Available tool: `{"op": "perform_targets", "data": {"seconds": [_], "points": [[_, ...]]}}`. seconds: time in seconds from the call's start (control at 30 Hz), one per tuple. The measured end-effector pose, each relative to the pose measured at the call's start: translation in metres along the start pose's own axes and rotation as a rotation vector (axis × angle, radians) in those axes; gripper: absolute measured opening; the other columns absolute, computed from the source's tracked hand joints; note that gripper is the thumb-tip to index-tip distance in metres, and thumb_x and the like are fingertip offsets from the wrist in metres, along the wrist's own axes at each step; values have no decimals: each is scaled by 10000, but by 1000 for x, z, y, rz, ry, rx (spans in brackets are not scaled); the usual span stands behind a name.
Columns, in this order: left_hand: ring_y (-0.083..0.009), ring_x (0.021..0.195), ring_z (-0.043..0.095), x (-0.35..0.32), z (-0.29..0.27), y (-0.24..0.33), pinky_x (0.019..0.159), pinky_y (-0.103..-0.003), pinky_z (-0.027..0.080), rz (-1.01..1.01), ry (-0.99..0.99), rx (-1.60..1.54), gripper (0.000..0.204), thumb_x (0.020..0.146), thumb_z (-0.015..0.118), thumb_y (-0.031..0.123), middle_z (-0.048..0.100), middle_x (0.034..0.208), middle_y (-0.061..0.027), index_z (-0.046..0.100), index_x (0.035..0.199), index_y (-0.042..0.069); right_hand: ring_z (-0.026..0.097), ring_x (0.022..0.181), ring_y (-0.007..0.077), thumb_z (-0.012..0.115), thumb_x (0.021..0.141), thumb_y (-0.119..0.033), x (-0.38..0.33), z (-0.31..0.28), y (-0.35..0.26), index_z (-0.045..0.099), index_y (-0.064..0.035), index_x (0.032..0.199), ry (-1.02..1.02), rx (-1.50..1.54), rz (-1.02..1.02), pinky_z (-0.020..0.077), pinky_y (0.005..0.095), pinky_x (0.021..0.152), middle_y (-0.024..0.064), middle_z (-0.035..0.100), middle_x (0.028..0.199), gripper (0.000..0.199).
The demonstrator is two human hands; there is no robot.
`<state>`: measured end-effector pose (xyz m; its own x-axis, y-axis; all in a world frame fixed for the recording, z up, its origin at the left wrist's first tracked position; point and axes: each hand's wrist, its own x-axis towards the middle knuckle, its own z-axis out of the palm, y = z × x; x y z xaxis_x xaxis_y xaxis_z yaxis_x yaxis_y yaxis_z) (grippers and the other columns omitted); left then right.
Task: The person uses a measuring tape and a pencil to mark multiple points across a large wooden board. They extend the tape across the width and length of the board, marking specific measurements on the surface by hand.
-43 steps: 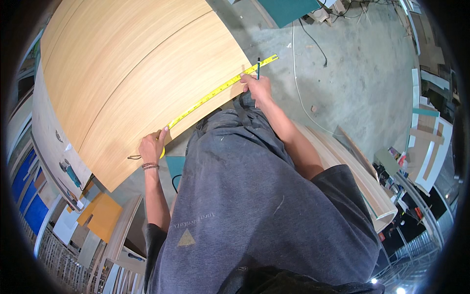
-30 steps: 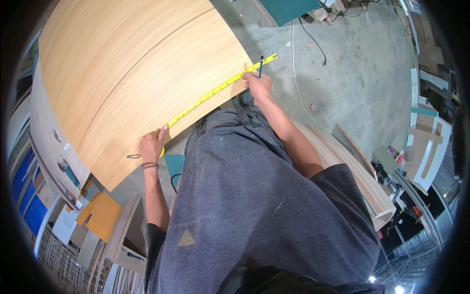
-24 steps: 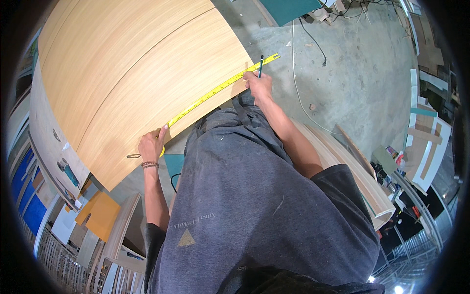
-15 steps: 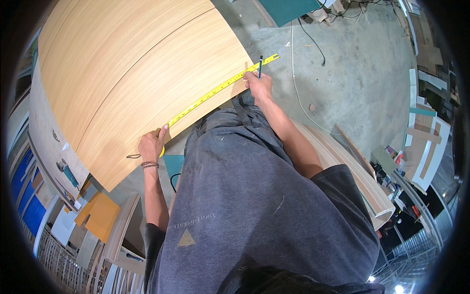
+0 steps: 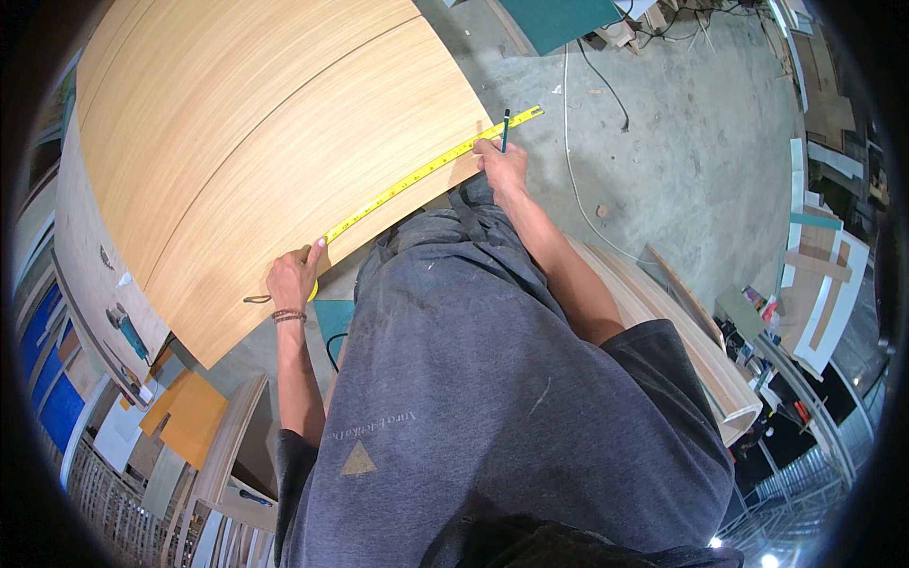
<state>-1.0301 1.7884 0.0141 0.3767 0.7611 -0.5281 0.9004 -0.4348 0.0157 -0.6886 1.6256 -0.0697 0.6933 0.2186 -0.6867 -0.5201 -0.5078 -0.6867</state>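
A yellow tape measure (image 5: 402, 184) stretches along the near edge of a large light wood panel (image 5: 275, 104), its tip sticking out past the panel's right side. My left hand (image 5: 293, 276) is closed around the tape's case at the panel's near left edge; only a bit of yellow case shows below the palm, and a wrist strap hangs out to the left. Close to the far end, my right hand (image 5: 503, 164) pinches the blade at the panel's right corner. A dark pencil (image 5: 505, 131) stands up from between the right hand's fingers.
A teal power tool (image 5: 128, 331) lies on a pale board (image 5: 90, 227) to the left. Long wood pieces (image 5: 663, 331) lean beside me at right. A cable (image 5: 571, 151) runs over the concrete floor (image 5: 691, 142). A green panel (image 5: 554, 21) is at the top.
Hardly anything differs. The view has shifted very slightly; both hands keep their places on the tape measure.
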Motion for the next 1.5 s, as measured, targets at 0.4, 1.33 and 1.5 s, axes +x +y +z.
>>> {"op": "perform_targets", "data": {"seconds": [0.4, 1.33, 1.5], "points": [[-369, 722, 683, 0, -2, 1, 633, -464, 527, 2, -1, 9, 599, 921, 494, 655, 683, 735, -186, 770, 887, 124, 459, 489, 81, 734, 760, -197, 2, 1, 5, 692, -35, 756, 7, 33, -35, 308, 270, 446, 10, 575, 608, 168], [-375, 737, 678, -1, -1, -2, 642, -474, 521, -10, 5, -32, 604, 920, 499, 651, 683, 741, -186, 756, 852, 109, 431, 505, 76, 762, 748, -235, -2, -4, -1, 709, -55, 743, -2, 11, -11, 290, 274, 465, -3, 563, 598, 188], [-373, 747, 679, -1, -4, 1, 650, -475, 521, -29, -31, -17, 600, 918, 497, 658, 685, 746, -185, 758, 861, 120, 416, 497, 77, 763, 755, -243, -2, -5, -3, 714, -58, 748, -27, 21, -13, 279, 275, 461, -5, 560, 596, 191]]}}
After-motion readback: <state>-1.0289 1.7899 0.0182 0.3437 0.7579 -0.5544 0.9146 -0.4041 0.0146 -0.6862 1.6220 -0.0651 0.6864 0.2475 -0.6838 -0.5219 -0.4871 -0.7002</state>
